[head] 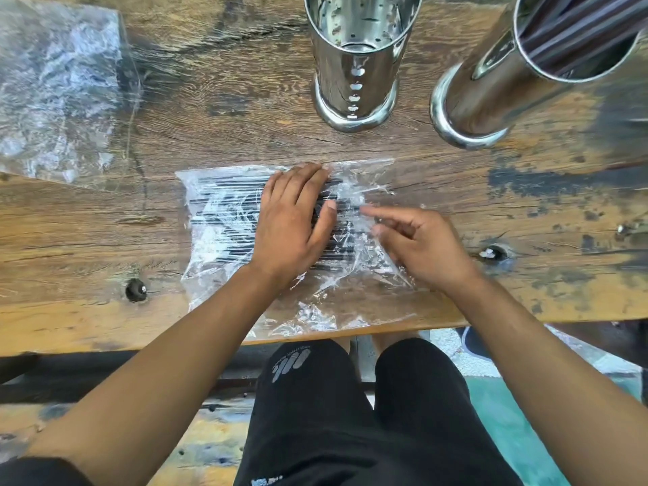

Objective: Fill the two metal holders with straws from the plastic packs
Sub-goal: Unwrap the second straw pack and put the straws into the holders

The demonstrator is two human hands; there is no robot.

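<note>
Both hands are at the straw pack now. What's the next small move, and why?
Probably pinch the loose plastic with the right hand and pull it open while the left hand presses the straw pack flat: the straws are still wrapped, and the left holder looks empty.

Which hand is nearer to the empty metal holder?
Left. The left hand lies on the straw pack, just below the empty holder; the right hand is lower, further right.
</note>
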